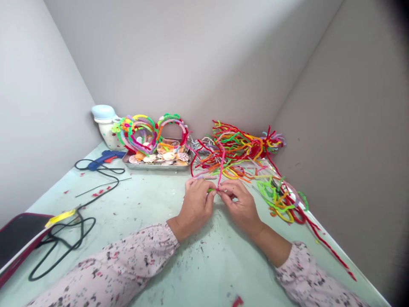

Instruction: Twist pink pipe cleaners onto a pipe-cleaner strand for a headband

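1. We find the pink pipe cleaner (222, 157) at the centre of the frame, its lower end at the meeting fingertips of both hands. From there it rises above the hands, bending slightly, and its upper part overlaps the tangled pile in view; we cannot tell whether they touch.
2. We see the left hand (197, 201) just left of that lower end, its fingers curled and its thumb and forefinger closed in a pinch on a short green piece (211, 190).
3. We see the right hand (241, 205) just right of it, thumb and forefinger pinched together at the foot of the pink pipe cleaner, the other fingers loosely bent. The fingertips hide how the pink and green meet, so we cannot tell whether they are joined.
4. Beyond the hands, right of the upper centre, we see the pile of coloured pipe cleaners (244, 143); a green and yellow bundle (275, 197) lies at centre right.
5. Left of the pile, we see a metal tray (156, 168) of shells (168, 156) with fuzzy hoops (172, 117) standing over it.
6. At centre left, we make out a blue glue gun (104, 158) on the pale green table (150, 200).
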The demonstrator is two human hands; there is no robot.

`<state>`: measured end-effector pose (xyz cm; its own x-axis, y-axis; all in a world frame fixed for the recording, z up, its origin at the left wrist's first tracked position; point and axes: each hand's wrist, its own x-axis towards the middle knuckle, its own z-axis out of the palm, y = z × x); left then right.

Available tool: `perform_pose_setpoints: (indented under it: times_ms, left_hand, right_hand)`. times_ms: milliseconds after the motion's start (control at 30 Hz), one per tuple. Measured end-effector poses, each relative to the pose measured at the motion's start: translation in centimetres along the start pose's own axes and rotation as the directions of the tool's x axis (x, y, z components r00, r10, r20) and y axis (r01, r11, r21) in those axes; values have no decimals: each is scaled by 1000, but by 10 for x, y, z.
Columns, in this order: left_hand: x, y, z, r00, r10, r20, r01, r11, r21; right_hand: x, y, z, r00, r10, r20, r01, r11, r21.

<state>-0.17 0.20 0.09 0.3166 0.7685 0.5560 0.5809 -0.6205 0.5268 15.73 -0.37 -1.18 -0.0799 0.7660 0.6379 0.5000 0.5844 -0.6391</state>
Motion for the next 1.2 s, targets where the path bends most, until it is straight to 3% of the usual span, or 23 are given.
perform_pose_setpoints:
  times_ms: [1200]
  left_hand:
    - [1,-1,2,999,34,-23,-34,999,7]
  right_hand:
    - [-1,-3,-2,1000,22,-13,-22,1000,-10]
